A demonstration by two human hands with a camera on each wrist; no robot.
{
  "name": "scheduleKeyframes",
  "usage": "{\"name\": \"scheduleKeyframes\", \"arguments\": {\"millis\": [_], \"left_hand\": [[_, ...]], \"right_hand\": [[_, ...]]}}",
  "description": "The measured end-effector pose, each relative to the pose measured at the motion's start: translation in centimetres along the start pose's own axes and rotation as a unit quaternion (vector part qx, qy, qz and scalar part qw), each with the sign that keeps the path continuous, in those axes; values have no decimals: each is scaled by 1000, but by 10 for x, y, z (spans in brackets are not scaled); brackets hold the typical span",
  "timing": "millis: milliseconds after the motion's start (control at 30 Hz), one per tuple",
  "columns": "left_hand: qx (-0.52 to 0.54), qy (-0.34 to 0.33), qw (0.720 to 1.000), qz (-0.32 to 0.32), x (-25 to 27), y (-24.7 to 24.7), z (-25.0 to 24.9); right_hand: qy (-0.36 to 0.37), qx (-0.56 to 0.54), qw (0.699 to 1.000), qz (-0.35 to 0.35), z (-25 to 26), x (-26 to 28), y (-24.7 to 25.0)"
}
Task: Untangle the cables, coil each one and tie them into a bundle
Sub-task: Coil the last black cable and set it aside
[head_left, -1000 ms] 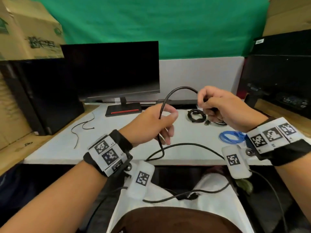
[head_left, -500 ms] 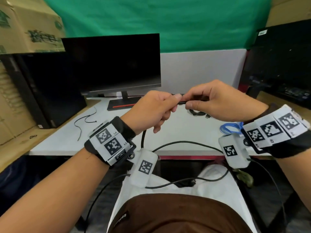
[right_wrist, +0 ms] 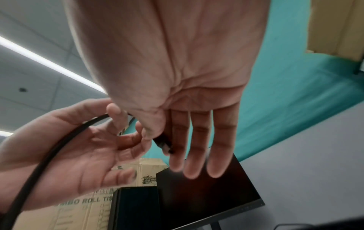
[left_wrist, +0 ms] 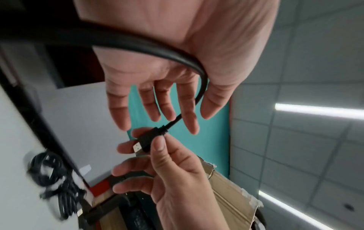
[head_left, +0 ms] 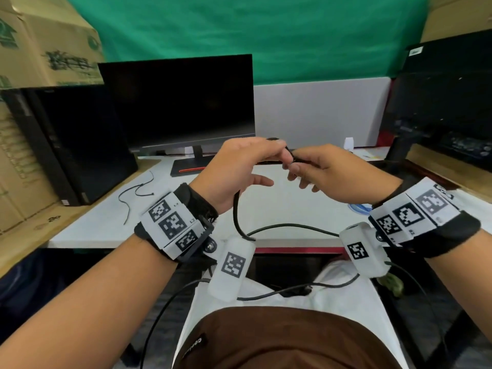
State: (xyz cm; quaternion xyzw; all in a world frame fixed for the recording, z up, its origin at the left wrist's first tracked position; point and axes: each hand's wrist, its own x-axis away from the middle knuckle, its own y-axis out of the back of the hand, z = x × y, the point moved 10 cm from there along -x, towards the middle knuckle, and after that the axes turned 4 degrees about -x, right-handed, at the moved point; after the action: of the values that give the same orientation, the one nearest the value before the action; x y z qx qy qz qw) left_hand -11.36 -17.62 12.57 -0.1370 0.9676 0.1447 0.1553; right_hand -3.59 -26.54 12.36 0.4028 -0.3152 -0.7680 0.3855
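Above the white desk [head_left: 111,222], the hands have closed together: the right hand [left_wrist: 167,174] now pinches the black cable [left_wrist: 149,46]'s plug [left_wrist: 149,138], the left hand [left_wrist: 177,65] spread with cable across its palm, so coiling can probably begin.

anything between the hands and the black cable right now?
Nothing visible. The right hand already pinches the black cable's plug between thumb and finger. The black cable runs across the left hand, whose fingers are spread, not curled round it.
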Motion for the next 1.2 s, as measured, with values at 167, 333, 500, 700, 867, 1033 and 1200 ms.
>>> {"name": "scheduleKeyframes", "arguments": {"millis": [167, 333, 500, 700, 867, 1033, 1200], "left_hand": [[-93, 44, 995, 1, 1, 12, 4], [-135, 47, 989, 26, 1, 3, 10], [-40, 96, 991, 83, 7, -15, 21], [97, 16, 995, 9, 3, -2, -7], [159, -22, 987, -5, 6, 7, -27], [123, 22, 990, 72, 17, 3, -34], [3, 34, 983, 181, 30, 0, -42]], "right_hand": [[56, -22, 996, -69, 15, 2, 33], [118, 48, 992, -11, 36, 9, 30], [162, 13, 987, 16, 48, 13, 15], [-39, -284, 957, 38, 8, 0, -27], [25, -262, 901, 344, 25, 32, -109], [-12, -132, 938, 319, -14, 27, -116], [-90, -34, 983, 158, -82, 10, -46]]}}
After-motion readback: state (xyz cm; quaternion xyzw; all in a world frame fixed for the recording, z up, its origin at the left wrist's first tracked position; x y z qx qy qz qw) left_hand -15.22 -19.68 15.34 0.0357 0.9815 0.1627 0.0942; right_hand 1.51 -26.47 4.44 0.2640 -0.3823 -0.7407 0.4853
